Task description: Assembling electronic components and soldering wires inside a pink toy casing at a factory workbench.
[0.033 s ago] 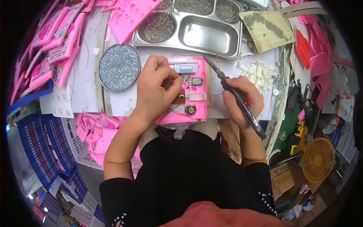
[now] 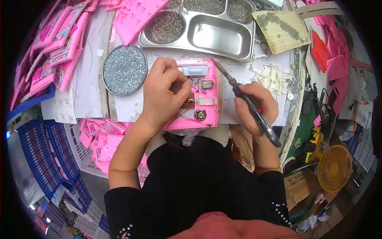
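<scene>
A pink plastic casing [image 2: 211,108] lies open-side up at the table's front edge, with a small motor [image 2: 207,85], a round speaker [image 2: 200,115], a grey-blue rectangular part [image 2: 195,71] and thin wires inside. My left hand [image 2: 165,93] covers its left side, thumb and forefinger pinched by the wires beside the motor; what they hold is hidden. In my right hand [image 2: 256,105] is a black-handled soldering iron [image 2: 254,108] with a small red light. Its tip points up-left and hovers around the casing's far right corner.
A round tin of silvery screws [image 2: 125,69] sits left of the casing. Behind stands a compartmented steel tray [image 2: 221,52] with small metal parts. White plastic pieces [image 2: 272,79] lie at right near a yellowish card [image 2: 280,34]. Pink panels [image 2: 59,47] pile up at left; a basket [image 2: 85,159] holds more.
</scene>
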The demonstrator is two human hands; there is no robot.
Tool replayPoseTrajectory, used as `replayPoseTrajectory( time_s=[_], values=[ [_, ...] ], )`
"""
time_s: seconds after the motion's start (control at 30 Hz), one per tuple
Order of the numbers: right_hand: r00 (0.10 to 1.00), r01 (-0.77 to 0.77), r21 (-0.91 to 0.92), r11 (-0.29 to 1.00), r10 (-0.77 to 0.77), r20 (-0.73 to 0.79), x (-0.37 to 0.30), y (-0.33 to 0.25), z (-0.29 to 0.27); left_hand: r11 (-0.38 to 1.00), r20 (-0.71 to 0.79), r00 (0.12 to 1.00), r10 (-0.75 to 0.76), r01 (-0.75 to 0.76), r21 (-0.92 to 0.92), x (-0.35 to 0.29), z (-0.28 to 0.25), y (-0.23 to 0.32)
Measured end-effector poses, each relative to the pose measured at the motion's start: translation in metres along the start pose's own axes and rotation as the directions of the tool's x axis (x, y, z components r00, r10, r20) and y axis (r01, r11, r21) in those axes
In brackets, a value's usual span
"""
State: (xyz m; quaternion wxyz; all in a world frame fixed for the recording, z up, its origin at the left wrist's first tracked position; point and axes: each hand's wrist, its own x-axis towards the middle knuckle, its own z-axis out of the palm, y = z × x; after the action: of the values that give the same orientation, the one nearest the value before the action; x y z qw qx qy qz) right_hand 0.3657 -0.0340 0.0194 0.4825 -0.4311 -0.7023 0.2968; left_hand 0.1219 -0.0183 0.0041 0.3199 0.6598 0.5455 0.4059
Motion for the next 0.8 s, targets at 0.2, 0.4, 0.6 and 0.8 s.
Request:
replayPoseTrajectory(
  time_s=[0.2, 0.4, 0.6, 0.8],
  values=[
    [0.985, 0.081, 0.003, 0.997, -0.081, 0.152, -0.002, -0.001, -0.001, 0.991, -0.002, 0.994, 0.108, -0.107, 0.084, 0.002, 0.000, -0.003],
    [0.976, 0.115, -0.024, 0.993, -0.109, 0.186, -0.001, 0.001, 0.009, 0.983, -0.035, 0.988, 0.152, -0.147, 0.112, 0.002, 0.001, -0.011],
    [0.973, 0.116, -0.038, 0.993, -0.105, 0.206, 0.002, 0.000, 0.011, 0.986, -0.034, 0.990, 0.140, -0.136, 0.093, 0.001, 0.001, -0.009],
    [0.970, 0.144, -0.036, 0.989, -0.134, 0.201, 0.003, 0.003, 0.014, 0.988, -0.037, 0.991, 0.131, -0.128, 0.087, 0.001, 0.002, -0.009]
  ],
)
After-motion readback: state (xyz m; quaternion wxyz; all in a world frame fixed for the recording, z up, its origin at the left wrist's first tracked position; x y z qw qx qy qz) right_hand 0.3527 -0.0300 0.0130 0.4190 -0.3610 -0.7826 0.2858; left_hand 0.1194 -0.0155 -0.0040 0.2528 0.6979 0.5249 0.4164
